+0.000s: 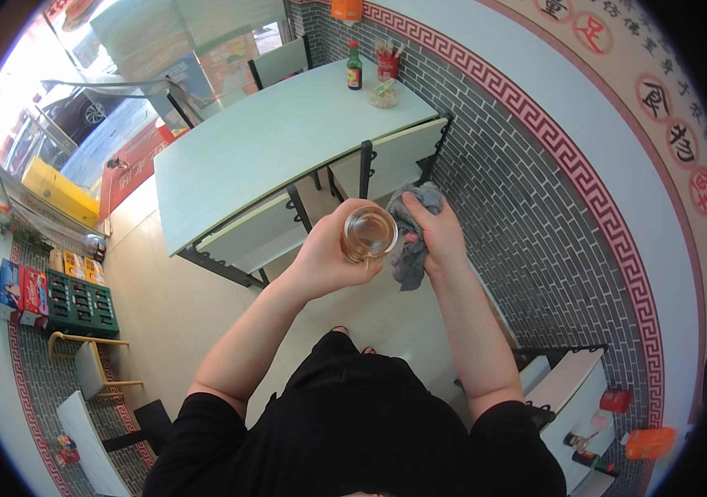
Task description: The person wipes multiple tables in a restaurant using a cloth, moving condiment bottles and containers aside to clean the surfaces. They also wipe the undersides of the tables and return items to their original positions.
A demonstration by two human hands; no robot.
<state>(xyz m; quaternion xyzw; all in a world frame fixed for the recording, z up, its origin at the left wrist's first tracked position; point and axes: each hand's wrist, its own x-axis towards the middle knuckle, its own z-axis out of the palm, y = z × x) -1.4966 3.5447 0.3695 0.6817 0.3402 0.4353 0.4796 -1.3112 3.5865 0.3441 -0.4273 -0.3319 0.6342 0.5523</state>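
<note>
My left hand (328, 255) is wrapped around a clear glass jar (370, 233), seen from above, with its round rim towards the camera; whether it holds liquid I cannot tell. Just to the right, my right hand (437, 233) grips a crumpled grey cloth (412, 267), which hangs down below the fingers close beside the glass. Both hands are in the air in front of my body, near the edge of a pale table (254, 149). On its far end are a green glass bottle (354, 68), a red holder with utensils (388, 65) and a small clear bowl (383, 94).
Chairs (406, 155) stand along the table's near side. A grey brick-patterned wall (534, 217) runs on the right. Behind me at right is another table (583, 428) with condiments. A yellow-framed chair (89, 366) and green bottle crates (80, 304) are at left.
</note>
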